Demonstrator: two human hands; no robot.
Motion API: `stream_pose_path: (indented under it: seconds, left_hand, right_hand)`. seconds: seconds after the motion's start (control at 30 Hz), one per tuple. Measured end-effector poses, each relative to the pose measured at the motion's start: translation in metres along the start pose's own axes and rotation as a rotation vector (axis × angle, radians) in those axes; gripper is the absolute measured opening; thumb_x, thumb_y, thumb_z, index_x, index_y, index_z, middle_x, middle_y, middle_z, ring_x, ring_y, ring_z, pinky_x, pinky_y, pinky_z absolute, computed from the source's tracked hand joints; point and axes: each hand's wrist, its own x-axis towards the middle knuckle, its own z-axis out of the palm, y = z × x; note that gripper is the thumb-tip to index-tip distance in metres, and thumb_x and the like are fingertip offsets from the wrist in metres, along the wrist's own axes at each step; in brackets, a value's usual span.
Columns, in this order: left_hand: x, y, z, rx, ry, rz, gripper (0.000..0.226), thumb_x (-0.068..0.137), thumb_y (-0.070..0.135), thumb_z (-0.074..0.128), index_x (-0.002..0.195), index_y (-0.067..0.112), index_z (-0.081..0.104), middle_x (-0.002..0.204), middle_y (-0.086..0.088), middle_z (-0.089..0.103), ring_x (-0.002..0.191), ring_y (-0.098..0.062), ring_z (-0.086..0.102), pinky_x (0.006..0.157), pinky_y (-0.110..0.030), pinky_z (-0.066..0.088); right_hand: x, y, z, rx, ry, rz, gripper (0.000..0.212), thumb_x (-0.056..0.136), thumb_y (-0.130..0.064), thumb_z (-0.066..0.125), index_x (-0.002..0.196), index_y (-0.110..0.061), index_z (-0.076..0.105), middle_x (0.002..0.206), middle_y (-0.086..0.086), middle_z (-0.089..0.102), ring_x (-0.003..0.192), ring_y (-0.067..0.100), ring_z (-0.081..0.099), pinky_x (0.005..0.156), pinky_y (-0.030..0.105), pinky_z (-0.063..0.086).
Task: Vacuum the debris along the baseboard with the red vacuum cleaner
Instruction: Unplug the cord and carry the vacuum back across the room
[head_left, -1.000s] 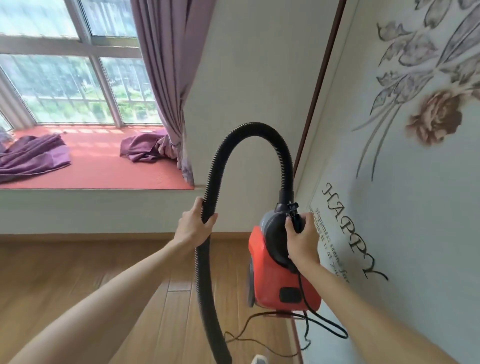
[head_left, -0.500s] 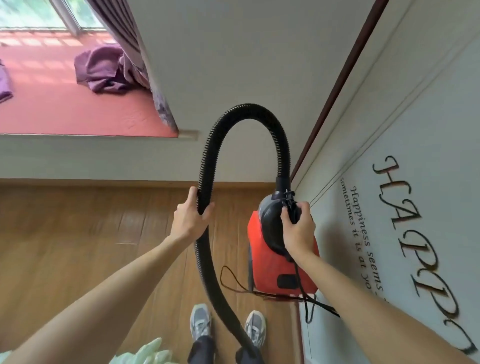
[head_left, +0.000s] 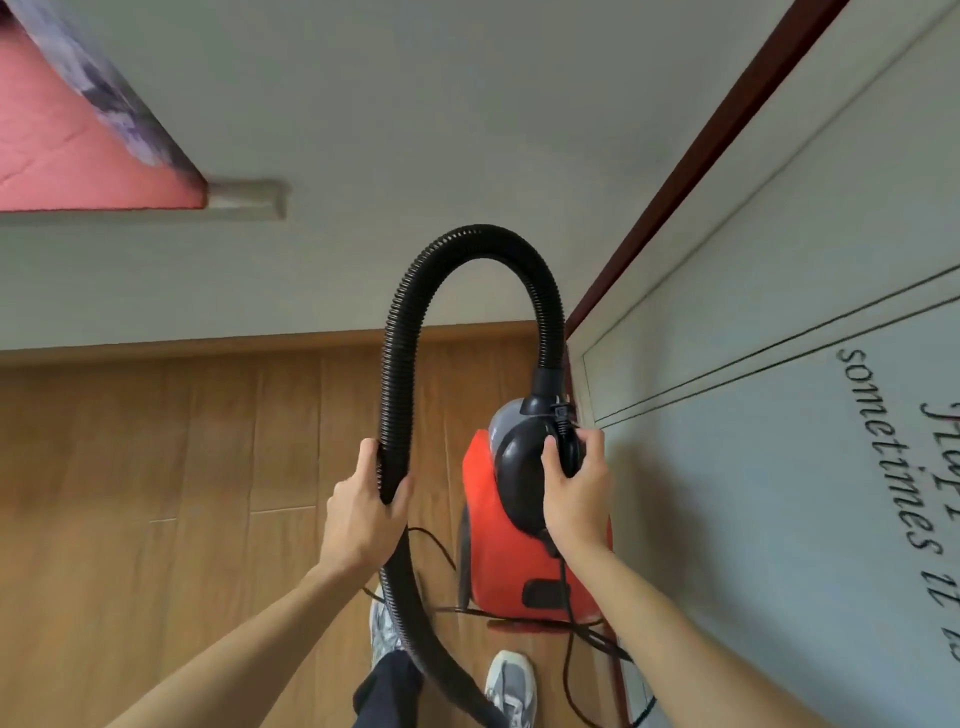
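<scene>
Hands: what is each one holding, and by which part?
Left hand grips the hose below its arch; right hand grips the vacuum by its black top handle.

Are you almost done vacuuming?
Only starting, it seems. Done: the vacuum is held up, right hand round its handle. In hand: the left hand grips the hose. Left: cleaning along the baseboard; the nozzle is out of view.
</scene>
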Motion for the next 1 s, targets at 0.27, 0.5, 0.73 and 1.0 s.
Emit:
stream_pose_path:
  seconds: [0.27,0.5,0.73,1.0]
  left_hand:
    - [0.084,-0.067,0.054,0.016,-0.044,-0.009,0.022,0.095,0.026,0.059,0.1,0.022,0.038,0.071,0.0,0.062,0.056,-0.015,0.06,0.042,-0.013,0.039]
    - [0.128,-0.112,0.101,0.038,-0.099,-0.03,0.023,0.096,0.031,0.058,0.101,0.021,0.038,0.071,-0.001,0.061,0.057,-0.015,0.06,0.043,-0.014,0.038]
    - [0.17,-0.129,0.137,-0.013,-0.077,-0.041,0.022,0.097,0.028,0.058,0.101,0.021,0.038,0.07,0.004,0.059,0.056,-0.009,0.057,0.046,-0.012,0.037]
    - [0.202,-0.14,0.162,-0.048,-0.021,-0.102,0.023,0.097,0.033,0.057,0.105,0.02,0.039,0.076,0.003,0.06,0.064,-0.012,0.06,0.052,-0.021,0.04]
  right_hand:
    - [0.063,0.053,0.076,-0.028,0.016,-0.008,0.015,0.1,-0.022,0.058,0.107,-0.015,0.046,0.077,-0.017,0.052,0.069,-0.022,0.052,0.056,0.002,0.04]
    - [0.109,0.111,0.126,-0.043,0.031,0.002,0.022,0.1,-0.029,0.057,0.113,-0.013,0.049,0.082,-0.02,0.052,0.085,0.019,0.053,0.075,0.028,0.039]
    - [0.142,0.142,0.155,-0.039,-0.017,-0.026,0.014,0.101,-0.03,0.055,0.103,-0.022,0.044,0.073,-0.01,0.053,0.077,0.007,0.056,0.067,0.019,0.043]
    - [0.165,0.158,0.17,-0.041,-0.031,-0.078,0.016,0.101,-0.03,0.055,0.104,-0.02,0.042,0.078,0.014,0.059,0.067,0.025,0.053,0.062,0.028,0.045]
